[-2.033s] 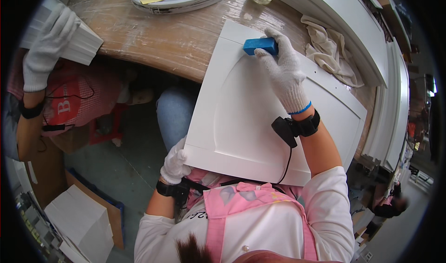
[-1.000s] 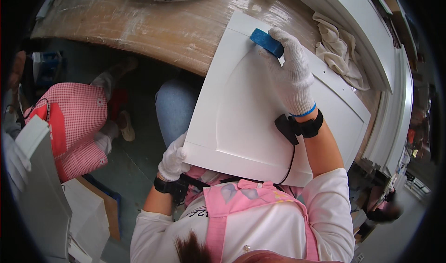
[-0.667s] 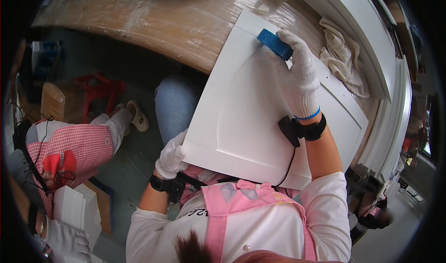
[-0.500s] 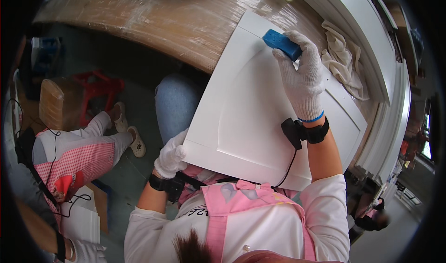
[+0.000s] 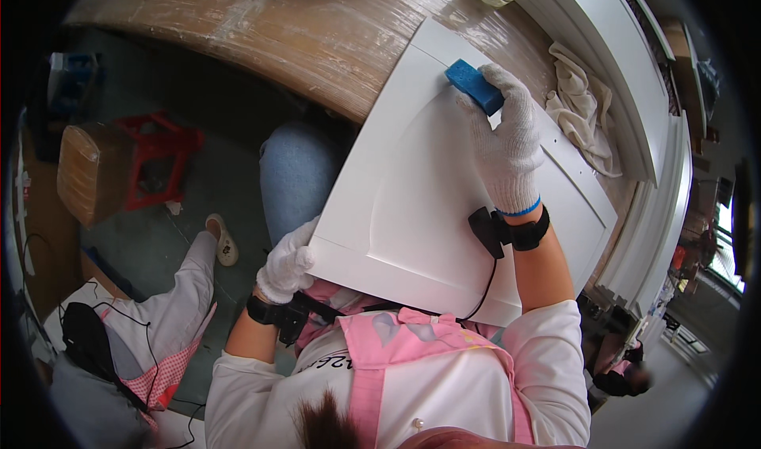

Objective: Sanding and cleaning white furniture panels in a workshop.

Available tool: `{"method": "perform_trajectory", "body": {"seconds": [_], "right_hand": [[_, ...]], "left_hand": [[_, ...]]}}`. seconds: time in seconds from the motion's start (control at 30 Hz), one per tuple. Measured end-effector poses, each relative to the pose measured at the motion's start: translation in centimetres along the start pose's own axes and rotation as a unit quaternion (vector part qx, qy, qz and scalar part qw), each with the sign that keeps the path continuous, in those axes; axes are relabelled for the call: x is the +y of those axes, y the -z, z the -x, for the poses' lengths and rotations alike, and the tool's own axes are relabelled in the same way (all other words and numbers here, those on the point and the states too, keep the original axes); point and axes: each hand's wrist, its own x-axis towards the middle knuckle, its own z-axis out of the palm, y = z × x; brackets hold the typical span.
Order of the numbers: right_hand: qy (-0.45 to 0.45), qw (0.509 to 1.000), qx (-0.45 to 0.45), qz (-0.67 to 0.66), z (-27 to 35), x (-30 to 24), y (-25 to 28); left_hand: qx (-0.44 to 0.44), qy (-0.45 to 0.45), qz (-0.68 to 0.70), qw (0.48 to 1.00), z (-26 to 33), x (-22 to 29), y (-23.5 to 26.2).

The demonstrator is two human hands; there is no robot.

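The right hand (image 5: 507, 136), in a white knitted work glove, is curling its fingers over a small blue rectangular sanding block (image 5: 474, 87) and pressing it flat against the far upper part of a large white painted cabinet door panel (image 5: 412, 203), close to the groove where the raised frame meets the recessed middle; gripping it from above like this is letting the palm bear down on the block while the wrist, wearing a black band with a cable running back toward the body, is staying clear of the surface. The left hand (image 5: 287, 263), also in a white glove, is clenching the near lower-left corner of the same panel from below its edge, apparently to be steadying it. The panel is lying tilted, its far end resting on the plastic-wrapped wooden counter (image 5: 261, 29) and its near edge propped against the person's pink apron (image 5: 412, 362), which is bringing the working face up toward the arms. A crumpled cream cloth (image 5: 583, 120) is lying on the counter just beside the panel's right edge, within easy reach. Beyond it, long white moulded boards (image 5: 626, 68) are leaning along the right side. On the floor to the left another person in a checked apron (image 5: 170, 362) is sitting near a red plastic stool (image 5: 158, 164).
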Motion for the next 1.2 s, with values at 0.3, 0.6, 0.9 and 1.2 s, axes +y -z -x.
{"method": "perform_trajectory", "body": {"seconds": [0.3,0.6,0.9,1.2], "right_hand": [[-0.04,0.999,-0.011,-0.003,0.4,-0.7,-0.1],[-0.001,0.999,0.02,0.035,0.4,-0.6,-0.2],[-0.047,0.999,-0.015,-0.011,1.0,-2.1,-0.4],[-0.065,0.984,-0.135,-0.095,3.0,-5.3,0.5]], "left_hand": [[-0.017,0.014,-0.091,0.996,-0.2,0.6,-0.7],[-0.023,0.032,-0.103,0.994,-0.1,0.9,-0.6],[-0.023,0.023,-0.123,0.992,-0.1,0.9,-0.5],[-0.021,0.026,-0.147,0.989,-0.2,1.3,-1.2]]}}
